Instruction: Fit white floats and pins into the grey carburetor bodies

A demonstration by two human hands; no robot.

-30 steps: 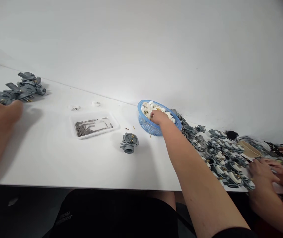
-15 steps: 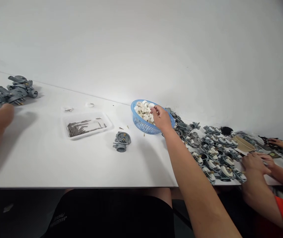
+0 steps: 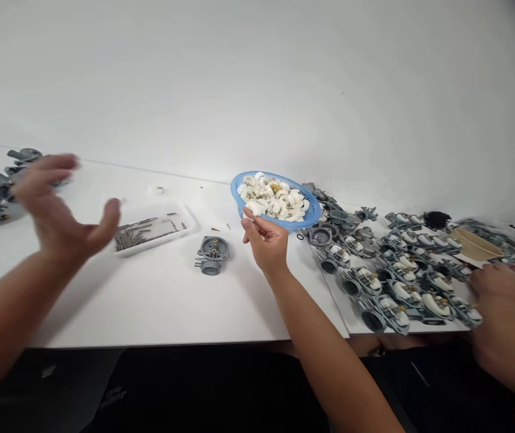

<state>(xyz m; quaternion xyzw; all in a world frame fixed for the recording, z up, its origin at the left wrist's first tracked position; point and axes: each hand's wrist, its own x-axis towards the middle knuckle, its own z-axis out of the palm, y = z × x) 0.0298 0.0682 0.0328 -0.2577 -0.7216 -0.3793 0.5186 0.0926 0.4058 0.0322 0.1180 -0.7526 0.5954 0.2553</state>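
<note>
White piece (image 3: 252, 210) in right hand (image 3: 268, 243), grey metal body (image 3: 212, 254) between both hands (image 3: 65, 219).

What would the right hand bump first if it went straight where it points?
Probably the blue basket. It's hard to tell how high the right hand is, so it might pass over instead.

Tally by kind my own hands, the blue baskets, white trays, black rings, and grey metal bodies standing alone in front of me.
Own hands (left hand, right hand): 2
Blue basket: 1
White tray: 1
Black ring: 1
Lone grey metal body: 1
Total: 6
</note>
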